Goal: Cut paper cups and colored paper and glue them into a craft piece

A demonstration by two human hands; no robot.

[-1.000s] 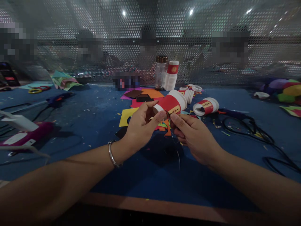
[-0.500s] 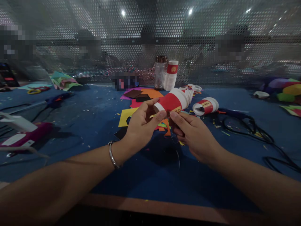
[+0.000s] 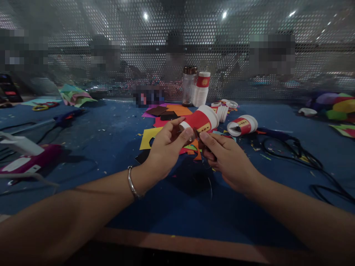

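I see a transparent bottle (image 3: 187, 88) with brown lid (image 3: 190, 70), a perforated metal screen (image 3: 216, 27) behind it, a phone (image 3: 10, 88) at the left, yellow-and-red scissors (image 3: 46, 106), a magenta-and-white block (image 3: 52, 152).

A shiny, silver-coloured bracelet (image 3: 131, 183) circles the left wrist, a narrow band with a smooth, rounded surface that catches pale highlights. Both forearms (image 3: 94, 197) are bare as far as they show, likewise the right wrist and the fingers (image 3: 209, 142).
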